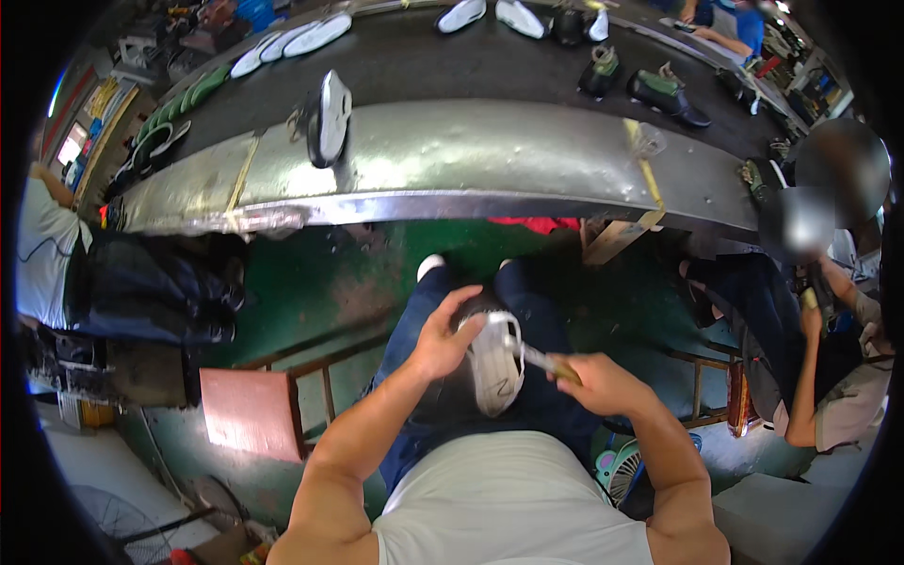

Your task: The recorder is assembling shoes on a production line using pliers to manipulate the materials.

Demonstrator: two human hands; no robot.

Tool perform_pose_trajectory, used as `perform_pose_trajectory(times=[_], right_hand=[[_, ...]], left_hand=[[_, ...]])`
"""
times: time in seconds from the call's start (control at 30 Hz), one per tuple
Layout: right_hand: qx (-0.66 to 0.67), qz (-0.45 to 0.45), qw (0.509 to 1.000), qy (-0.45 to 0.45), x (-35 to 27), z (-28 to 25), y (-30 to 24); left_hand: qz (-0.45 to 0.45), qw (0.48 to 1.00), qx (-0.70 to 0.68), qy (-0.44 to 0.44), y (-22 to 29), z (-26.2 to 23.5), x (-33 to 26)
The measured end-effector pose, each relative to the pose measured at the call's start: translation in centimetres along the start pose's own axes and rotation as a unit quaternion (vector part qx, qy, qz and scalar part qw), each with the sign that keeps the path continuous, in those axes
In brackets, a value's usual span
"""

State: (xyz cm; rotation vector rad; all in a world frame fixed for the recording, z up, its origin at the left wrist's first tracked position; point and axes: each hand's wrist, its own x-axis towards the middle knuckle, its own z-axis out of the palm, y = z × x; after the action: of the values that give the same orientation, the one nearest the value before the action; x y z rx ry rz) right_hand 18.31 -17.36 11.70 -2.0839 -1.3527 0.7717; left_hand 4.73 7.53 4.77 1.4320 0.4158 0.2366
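On my lap lies a shoe with its white sole (496, 375) facing up and its dark upper showing at the far end. My left hand (446, 337) is closed over the shoe's left side, fingers toward the far end and thumb on the sole. My right hand (603, 384) grips a hand tool (539, 357) with a brownish-yellow handle and a slim metal shaft. Its tip meets the sole's right edge, near a raised white strip. The exact kind of tool is too small to make out.
Ahead runs a metal-edged bench (499, 155) with a dark belt. A white-soled shoe (329, 121) sits on its edge; soles (315, 36) and dark shoes (667, 92) lie farther back. A stool (247, 411) stands left, a small fan (619, 471) right. People sit on both sides.
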Motion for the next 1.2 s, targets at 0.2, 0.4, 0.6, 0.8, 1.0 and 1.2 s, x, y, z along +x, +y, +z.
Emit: perform_pose_trajectory(times=[0.2,0.4,0.6,0.8,1.0,1.2], right_hand=[[0.272,-0.002,0.949,0.16,0.3,3.2,1.0],[0.331,-0.093,0.929,0.139,4.4,4.5,0.5],[0.285,-0.092,0.947,0.117,6.2,4.2,1.0],[0.231,0.014,0.953,0.193,7.2,4.0,2.3],[0.136,0.136,0.967,0.164,3.9,8.0,2.9],[0.202,0.209,0.942,0.168,1.4,11.9,5.1]], left_hand=[[0.097,0.987,0.119,-0.04,3.7,3.0,-3.9],[0.317,0.9,0.3,0.018,2.9,5.1,-5.9],[0.19,0.921,0.339,0.017,3.8,5.8,-7.2],[0.13,0.964,0.227,0.051,-3.9,5.7,-5.1],[-0.051,0.973,0.213,0.069,-6.2,3.0,-2.6],[-0.148,0.984,0.095,0.009,-6.4,3.4,-3.8]])
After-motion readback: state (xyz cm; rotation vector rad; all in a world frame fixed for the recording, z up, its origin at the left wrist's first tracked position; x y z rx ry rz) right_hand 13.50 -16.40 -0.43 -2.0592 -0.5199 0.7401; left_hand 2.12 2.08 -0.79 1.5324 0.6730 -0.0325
